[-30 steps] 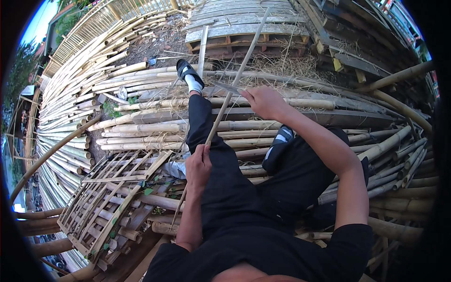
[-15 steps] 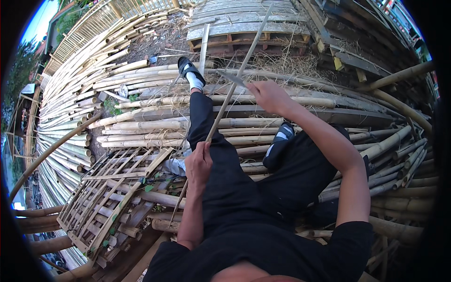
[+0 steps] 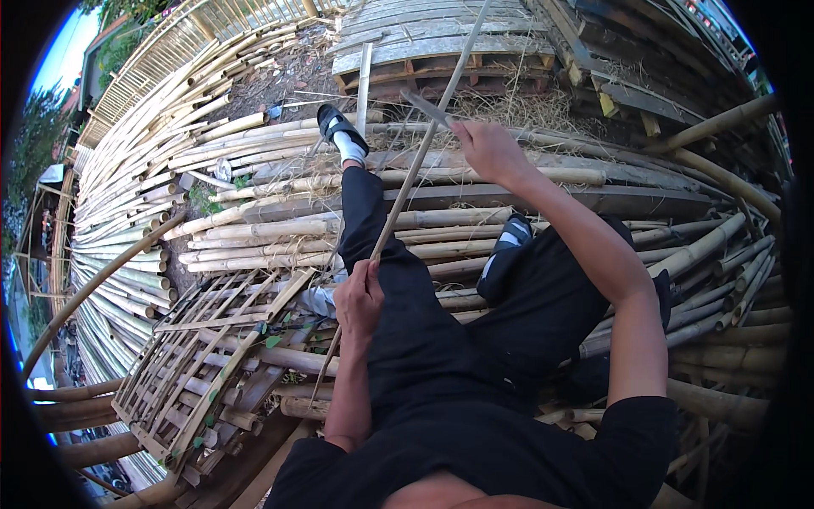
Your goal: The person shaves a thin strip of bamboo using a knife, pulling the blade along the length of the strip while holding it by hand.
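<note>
A long, thin bamboo strip (image 3: 407, 182) slants from beside my left forearm up toward the wooden pallet. My left hand (image 3: 359, 297) is closed around its lower part, above my left thigh. Farther out, my right hand (image 3: 489, 153) grips a knife (image 3: 428, 108), its handle hidden in my fist. The blade points up and to the left and crosses the strip; whether its edge touches the strip I cannot tell.
Bamboo poles (image 3: 263, 231) lie in rows under and around my legs. To the left stands a woven bamboo lattice (image 3: 199, 365). Ahead is a wooden pallet (image 3: 441, 59), with stacked timber (image 3: 644, 68) at the far right. A curved pole (image 3: 102, 276) rises at the left.
My right hand with the knife has moved slightly away from me, so the blade crosses the strip farther up. My left hand keeps its hold, almost still.
</note>
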Tool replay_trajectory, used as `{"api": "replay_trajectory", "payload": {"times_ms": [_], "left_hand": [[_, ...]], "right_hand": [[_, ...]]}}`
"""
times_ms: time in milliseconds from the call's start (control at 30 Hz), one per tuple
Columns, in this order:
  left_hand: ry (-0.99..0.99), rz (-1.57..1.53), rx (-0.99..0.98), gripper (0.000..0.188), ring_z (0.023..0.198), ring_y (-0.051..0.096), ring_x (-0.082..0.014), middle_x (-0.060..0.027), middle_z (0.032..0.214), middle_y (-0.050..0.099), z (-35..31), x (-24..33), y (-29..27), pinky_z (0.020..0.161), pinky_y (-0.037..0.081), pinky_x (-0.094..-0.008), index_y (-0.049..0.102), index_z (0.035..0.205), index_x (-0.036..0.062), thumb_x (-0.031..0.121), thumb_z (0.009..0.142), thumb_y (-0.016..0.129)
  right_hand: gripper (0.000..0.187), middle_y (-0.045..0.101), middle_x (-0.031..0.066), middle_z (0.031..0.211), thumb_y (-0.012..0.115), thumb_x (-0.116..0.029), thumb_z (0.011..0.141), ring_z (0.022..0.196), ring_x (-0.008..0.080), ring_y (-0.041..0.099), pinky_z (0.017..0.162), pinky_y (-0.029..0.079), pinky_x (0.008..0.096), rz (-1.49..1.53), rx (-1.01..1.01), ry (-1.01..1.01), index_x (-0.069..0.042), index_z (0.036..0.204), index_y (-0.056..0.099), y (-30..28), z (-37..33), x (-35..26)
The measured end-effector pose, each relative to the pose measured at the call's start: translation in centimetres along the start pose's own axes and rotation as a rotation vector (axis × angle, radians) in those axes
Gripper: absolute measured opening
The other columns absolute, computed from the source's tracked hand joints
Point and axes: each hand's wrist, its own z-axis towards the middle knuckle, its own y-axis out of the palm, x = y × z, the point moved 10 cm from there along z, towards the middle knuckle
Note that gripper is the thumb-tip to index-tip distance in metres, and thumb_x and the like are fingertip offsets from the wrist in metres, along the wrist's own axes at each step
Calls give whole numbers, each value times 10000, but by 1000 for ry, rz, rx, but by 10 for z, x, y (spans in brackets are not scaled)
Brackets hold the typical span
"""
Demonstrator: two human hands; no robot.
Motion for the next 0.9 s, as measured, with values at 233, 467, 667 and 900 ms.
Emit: {"api": "replay_trajectory", "payload": {"times_ms": [233, 467, 667, 900], "left_hand": [[12, 32, 15, 142, 546, 586, -328, -134, 639, 596, -7, 2, 0, 462, 404, -404, 583, 870, 76, 184, 946, 533], [56, 210, 37, 142, 551, 599, -304, -86, 687, 628, -9, 4, -3, 461, 426, -391, 589, 865, 104, 212, 943, 539], [68, 258, 54, 144, 542, 595, -294, -75, 682, 619, 0, 9, -6, 462, 422, -393, 586, 872, 114, 229, 943, 538], [97, 274, 84, 151, 539, 593, -289, -75, 673, 610, 7, 13, -5, 454, 422, -386, 588, 872, 116, 238, 945, 535]], "right_hand": [[473, 641, 238, 805, 353, -396, 980, 801, 430, 612, 767, 481, 527, -75, -6, 124, -36, 899, 649, -12, 2, 6], [483, 635, 231, 827, 318, -357, 991, 834, 413, 604, 784, 469, 506, -90, -176, 104, -9, 899, 639, 7, -7, 17], [484, 637, 235, 834, 320, -351, 993, 850, 427, 599, 798, 458, 521, -117, -159, 50, 2, 901, 639, 17, -13, 11], [506, 621, 261, 798, 340, -372, 991, 826, 428, 601, 768, 454, 525, -89, -110, 52, 23, 863, 628, 14, -10, 13]]}}
